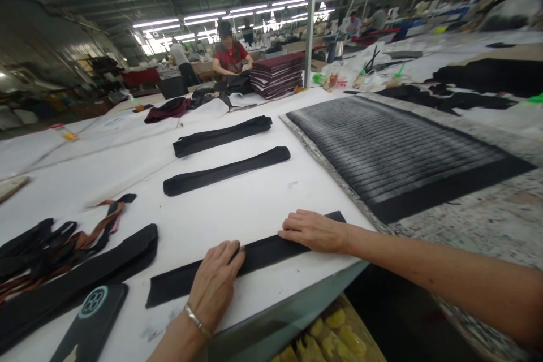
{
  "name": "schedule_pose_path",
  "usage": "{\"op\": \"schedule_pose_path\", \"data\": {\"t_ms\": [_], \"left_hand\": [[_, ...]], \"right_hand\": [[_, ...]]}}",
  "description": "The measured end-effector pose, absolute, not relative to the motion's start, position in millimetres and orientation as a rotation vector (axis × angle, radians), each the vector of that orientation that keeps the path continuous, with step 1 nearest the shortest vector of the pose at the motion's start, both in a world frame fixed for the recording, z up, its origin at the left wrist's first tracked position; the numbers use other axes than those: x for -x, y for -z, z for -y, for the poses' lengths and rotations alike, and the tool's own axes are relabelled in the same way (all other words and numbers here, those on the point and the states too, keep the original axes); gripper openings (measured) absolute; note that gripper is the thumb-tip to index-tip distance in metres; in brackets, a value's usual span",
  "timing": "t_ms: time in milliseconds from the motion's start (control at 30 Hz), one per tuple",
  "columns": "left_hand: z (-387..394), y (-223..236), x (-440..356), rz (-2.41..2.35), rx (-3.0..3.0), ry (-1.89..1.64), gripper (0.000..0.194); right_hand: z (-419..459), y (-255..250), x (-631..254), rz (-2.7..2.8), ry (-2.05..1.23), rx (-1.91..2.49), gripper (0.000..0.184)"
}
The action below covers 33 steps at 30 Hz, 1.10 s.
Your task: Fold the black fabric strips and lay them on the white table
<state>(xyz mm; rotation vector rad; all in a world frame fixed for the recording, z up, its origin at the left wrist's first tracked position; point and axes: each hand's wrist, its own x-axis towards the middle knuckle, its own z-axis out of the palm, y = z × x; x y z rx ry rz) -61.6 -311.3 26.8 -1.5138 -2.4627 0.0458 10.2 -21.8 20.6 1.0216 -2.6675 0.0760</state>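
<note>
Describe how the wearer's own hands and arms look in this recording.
The left hand is ungloved, with a narrow, silver-coloured bracelet around its wrist. The right hand is also ungloved, with nothing visible on its wrist. No sleeve shows on the visible part of either forearm.

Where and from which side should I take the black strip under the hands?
Probably at both ends, the left hand from the left and the right hand from the right: the black strip lies long and flat, both ends showing past the hands.
</note>
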Motion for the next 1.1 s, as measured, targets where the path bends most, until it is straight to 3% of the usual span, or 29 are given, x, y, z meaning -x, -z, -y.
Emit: {"op": "schedule_pose_path", "data": {"t_ms": [67, 200, 433, 600, 700, 900, 1100], "left_hand": [[303, -29, 59, 2.530, 1.547, -0.070, 0.051], [293, -34, 55, 2.564, 1.570, -0.161, 0.072], [270, -27, 48, 2.569, 1.594, 0.015, 0.051], [257, -26, 42, 2.542, 1.618, -0.050, 0.066], [252, -26, 40, 2.521, 1.613, -0.039, 0.065], [230, -21, 33, 2.573, 1.604, 0.078, 0.040], [224, -16, 33, 2.481, 1.668, -0.035, 0.059]], "right_hand": [[17, -21, -13, 2.671, -0.067, -1.014, 0.025], [9, -21, -19, 2.686, -0.046, -1.006, 0.027], [-7, -23, -29, 2.669, -0.015, -0.992, 0.027], [-17, -19, -37, 2.669, 0.000, -0.969, 0.027], [-22, -18, -39, 2.689, 0.001, -0.957, 0.027], [-26, -20, -43, 2.701, -0.023, -0.968, 0.029], [-36, -19, -49, 2.711, -0.025, -0.946, 0.028]]}}
